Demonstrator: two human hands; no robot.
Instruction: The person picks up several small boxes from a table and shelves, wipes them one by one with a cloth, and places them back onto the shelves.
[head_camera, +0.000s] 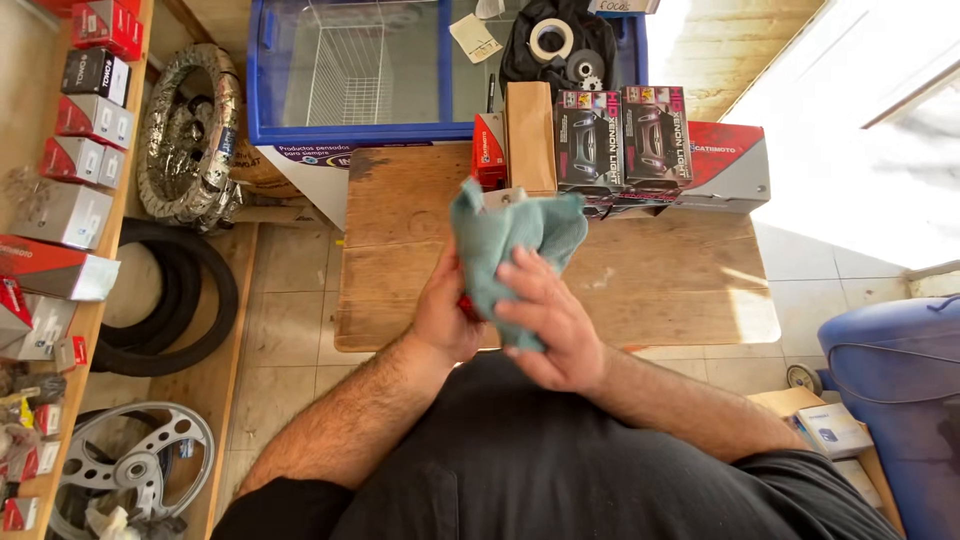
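Above the wooden table (640, 290), both hands — left (445, 320), right (550, 325) — close around a teal cloth (505, 240) bunched between them.

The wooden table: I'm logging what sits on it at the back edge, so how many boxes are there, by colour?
Dark boxes with headlight pictures: 2
Red-and-grey cardboard box: 1
Plain brown cardboard box: 1
Small red box: 1
Total: 5

The left hand and right hand hold a teal cloth over the wooden table.
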